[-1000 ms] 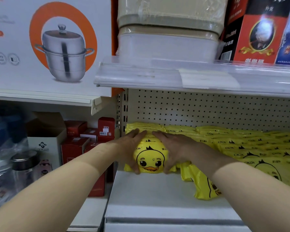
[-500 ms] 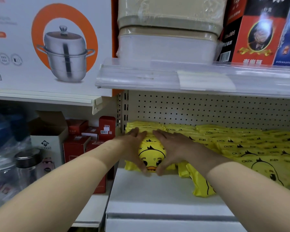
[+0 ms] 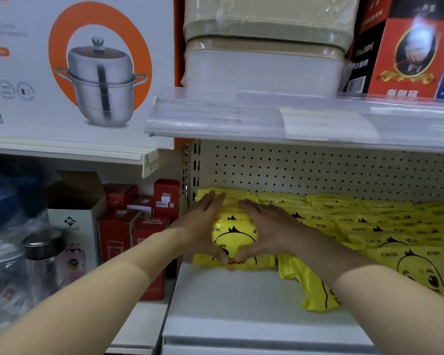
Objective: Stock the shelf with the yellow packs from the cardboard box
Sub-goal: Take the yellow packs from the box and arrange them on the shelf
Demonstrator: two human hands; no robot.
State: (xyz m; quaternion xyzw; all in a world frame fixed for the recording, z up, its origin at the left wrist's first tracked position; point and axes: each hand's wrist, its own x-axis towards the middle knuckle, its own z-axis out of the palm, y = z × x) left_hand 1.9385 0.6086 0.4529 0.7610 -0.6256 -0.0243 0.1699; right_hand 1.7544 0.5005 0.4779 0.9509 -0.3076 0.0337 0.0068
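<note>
Yellow front pack (image 3: 233, 233), one, left hand (image 3: 203, 226), right hand (image 3: 270, 230)

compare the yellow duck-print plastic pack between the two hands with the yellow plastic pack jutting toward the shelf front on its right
The yellow duck-print pack sits squared in the leftmost row, face forward; the jutting yellow pack lies askew, out of its row. The left hand and right hand press the first; no hand is on the second. Both are yellow plastic with black duck drawings.

Packs (image 3: 385, 221) on shelf (image 3: 241, 303) (boxes (image 3: 128, 226) left).
</note>
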